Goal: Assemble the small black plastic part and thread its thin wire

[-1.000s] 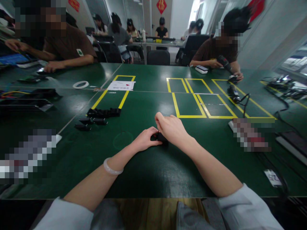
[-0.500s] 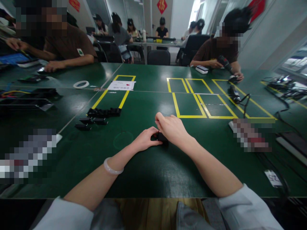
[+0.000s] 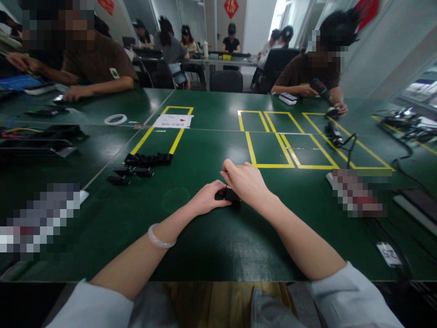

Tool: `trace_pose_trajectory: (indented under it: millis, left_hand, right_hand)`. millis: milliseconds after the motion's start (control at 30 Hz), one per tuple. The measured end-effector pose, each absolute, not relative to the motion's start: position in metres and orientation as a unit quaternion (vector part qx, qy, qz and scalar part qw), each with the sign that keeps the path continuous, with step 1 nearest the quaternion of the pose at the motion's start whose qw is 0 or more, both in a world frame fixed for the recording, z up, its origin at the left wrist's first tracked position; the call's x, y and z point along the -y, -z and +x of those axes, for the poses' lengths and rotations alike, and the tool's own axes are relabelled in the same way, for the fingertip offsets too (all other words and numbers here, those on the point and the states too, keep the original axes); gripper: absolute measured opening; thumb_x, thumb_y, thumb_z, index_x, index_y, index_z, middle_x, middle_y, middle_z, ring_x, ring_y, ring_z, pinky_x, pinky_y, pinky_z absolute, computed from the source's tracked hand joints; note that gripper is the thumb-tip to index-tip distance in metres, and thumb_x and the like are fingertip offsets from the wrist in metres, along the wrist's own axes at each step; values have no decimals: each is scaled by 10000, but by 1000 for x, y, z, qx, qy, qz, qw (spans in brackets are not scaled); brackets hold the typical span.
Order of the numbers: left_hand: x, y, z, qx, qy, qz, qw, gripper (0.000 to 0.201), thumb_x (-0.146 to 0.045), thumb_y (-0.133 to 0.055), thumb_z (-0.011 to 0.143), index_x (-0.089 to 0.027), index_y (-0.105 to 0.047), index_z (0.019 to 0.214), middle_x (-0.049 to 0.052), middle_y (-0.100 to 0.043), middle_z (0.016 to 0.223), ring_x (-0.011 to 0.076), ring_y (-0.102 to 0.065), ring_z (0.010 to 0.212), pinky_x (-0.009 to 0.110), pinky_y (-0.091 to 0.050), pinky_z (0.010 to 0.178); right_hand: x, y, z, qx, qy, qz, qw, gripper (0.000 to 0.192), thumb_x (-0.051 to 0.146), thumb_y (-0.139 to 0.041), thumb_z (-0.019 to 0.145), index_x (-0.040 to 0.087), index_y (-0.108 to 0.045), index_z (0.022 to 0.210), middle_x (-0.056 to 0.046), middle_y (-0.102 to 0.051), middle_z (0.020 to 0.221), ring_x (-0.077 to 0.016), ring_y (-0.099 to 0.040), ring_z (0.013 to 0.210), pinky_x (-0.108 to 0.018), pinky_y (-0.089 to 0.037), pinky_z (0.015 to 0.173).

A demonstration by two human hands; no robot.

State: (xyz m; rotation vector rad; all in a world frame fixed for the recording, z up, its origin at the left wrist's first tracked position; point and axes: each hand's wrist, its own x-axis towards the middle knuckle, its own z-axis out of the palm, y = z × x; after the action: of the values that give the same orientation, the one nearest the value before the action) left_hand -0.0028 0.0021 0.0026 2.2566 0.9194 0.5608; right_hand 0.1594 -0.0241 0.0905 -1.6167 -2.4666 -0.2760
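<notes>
A small black block-shaped part (image 3: 232, 195) rests on the green table in front of me. My left hand (image 3: 210, 199) grips its left side between thumb and fingers. Over the block, my right hand (image 3: 246, 180) is closed with its fingers curled; a thin dark piece shows just below them, too small to name, and the hand hides most of it. Several similar black parts (image 3: 133, 172) lie to the left, beside a row of black pieces (image 3: 148, 159).
Yellow tape outlines (image 3: 273, 166) mark the table ahead. A paper sheet (image 3: 173, 121) and a tape roll (image 3: 115, 119) lie far left. At the right are a black power tool (image 3: 332, 134) with its cable and a blurred-out flat object (image 3: 358, 193). Co-workers sit across the table.
My right hand has shifted very slightly over the black part. My left hand keeps its grip, and the part stays in place.
</notes>
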Motion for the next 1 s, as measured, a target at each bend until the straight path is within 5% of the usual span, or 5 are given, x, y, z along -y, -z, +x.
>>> trace_pose_trajectory:
  millis: [267, 1000]
  left_hand:
    - [-2, -3, -3, -352, -213, 855, 317, 438, -391, -716, 749, -182, -596, 1114, 52, -613, 971, 211, -586, 856, 328, -464, 782]
    - [-2, -1, -3, -347, -218, 857, 312, 424, -386, -715, 753, -189, -593, 1108, 50, -617, 976, 213, -586, 865, 328, -460, 785]
  right_hand:
    - [26, -91, 158, 824, 98, -548, 101, 176, 203, -317, 932, 189, -475, 1008, -24, -697, 816, -146, -603, 650, -282, -249, 621]
    - [24, -88, 160, 830, 99, -538, 108, 248, 334, -275, 978, 196, -481, 1000, -12, -689, 736, -146, -605, 631, -282, -247, 630]
